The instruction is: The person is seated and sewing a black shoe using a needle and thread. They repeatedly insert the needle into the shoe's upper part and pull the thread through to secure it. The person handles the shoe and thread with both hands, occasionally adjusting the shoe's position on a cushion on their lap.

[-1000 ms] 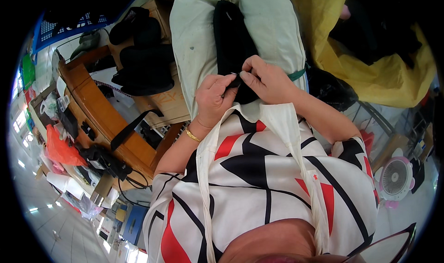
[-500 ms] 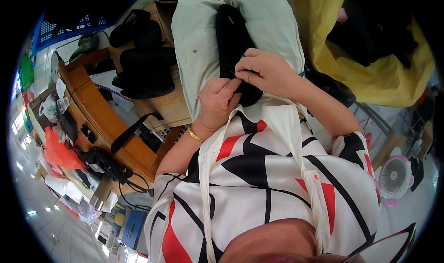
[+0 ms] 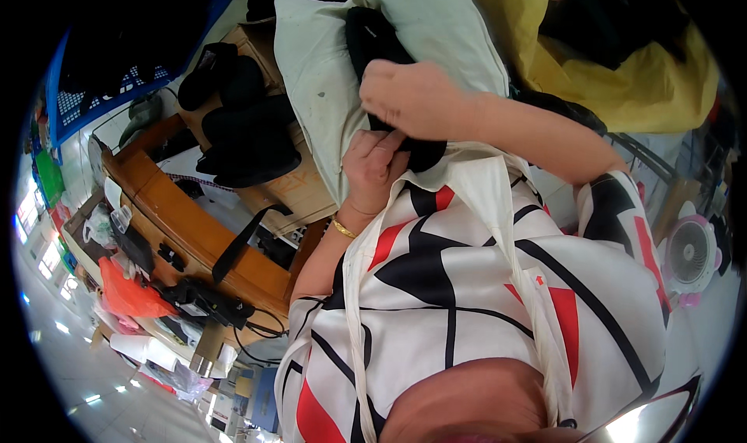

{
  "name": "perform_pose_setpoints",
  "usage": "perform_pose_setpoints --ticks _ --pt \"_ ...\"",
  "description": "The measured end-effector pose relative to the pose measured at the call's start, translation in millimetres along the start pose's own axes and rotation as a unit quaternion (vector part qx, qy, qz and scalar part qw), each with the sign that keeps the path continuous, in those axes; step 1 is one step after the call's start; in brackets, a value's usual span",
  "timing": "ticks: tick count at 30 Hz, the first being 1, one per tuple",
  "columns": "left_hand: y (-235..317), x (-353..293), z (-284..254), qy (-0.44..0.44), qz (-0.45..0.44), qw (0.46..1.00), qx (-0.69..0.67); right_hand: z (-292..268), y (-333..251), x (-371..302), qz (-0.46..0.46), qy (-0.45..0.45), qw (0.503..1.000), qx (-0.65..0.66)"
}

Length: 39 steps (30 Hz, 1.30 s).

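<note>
Far out to the left of the left hand (image 3: 373, 167), a wooden table (image 3: 187, 233) carries an orange plastic bag (image 3: 124, 295) and a tangle of black cables (image 3: 210, 303), with a black strap (image 3: 245, 240) hanging over its edge. Nearer, just left of and above that hand, a cardboard box (image 3: 299, 190) bears a heap of black slippers (image 3: 245, 135). The left hand, a gold bangle (image 3: 342, 229) at its wrist, is curled with its fingers (image 3: 385, 143) folded in, pinching the lower edge of a black fabric piece (image 3: 373, 34) against the pale cloth under it. That pale green cloth bag (image 3: 311, 85) lies directly above and around both hands, and the black fabric piece rests on its middle, running from above the hands down to a rounded end just right of the left hand. The right hand (image 3: 416, 96) sits just above the left one, touching it, its back turned up and its fingers closed down over the black fabric piece; how exactly the fingertips grip cannot be told, as they are hidden beneath the hand. To the right of the right hand and above its forearm, a yellow cloth (image 3: 622, 77) is bunched up. Well below and to the right, a small pink and white fan (image 3: 689, 252) stands on the floor.
</note>
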<state>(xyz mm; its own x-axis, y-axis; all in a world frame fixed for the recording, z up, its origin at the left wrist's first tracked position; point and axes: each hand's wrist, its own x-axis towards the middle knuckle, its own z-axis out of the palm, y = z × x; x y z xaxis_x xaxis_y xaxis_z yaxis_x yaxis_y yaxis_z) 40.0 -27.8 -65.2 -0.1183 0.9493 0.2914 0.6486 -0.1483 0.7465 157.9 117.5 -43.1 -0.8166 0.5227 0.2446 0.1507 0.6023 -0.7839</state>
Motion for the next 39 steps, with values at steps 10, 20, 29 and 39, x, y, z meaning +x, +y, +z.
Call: perform_pose_setpoints --ticks 10,20,29,39 --pt "10 5 -7 -0.028 -0.111 0.993 -0.04 -24 -8 32 0.372 -0.094 0.793 0.473" --pt "17 16 -12 -0.078 -0.184 0.977 -0.072 -7 -5 56 0.374 0.016 0.652 0.659" --pt "11 26 -8 -0.115 -0.315 0.924 -0.181 0 -19 67 0.366 0.025 0.62 0.694" --pt "6 39 -20 -0.131 -0.431 0.866 -0.218 -36 20 56 0.227 0.052 0.75 0.619"
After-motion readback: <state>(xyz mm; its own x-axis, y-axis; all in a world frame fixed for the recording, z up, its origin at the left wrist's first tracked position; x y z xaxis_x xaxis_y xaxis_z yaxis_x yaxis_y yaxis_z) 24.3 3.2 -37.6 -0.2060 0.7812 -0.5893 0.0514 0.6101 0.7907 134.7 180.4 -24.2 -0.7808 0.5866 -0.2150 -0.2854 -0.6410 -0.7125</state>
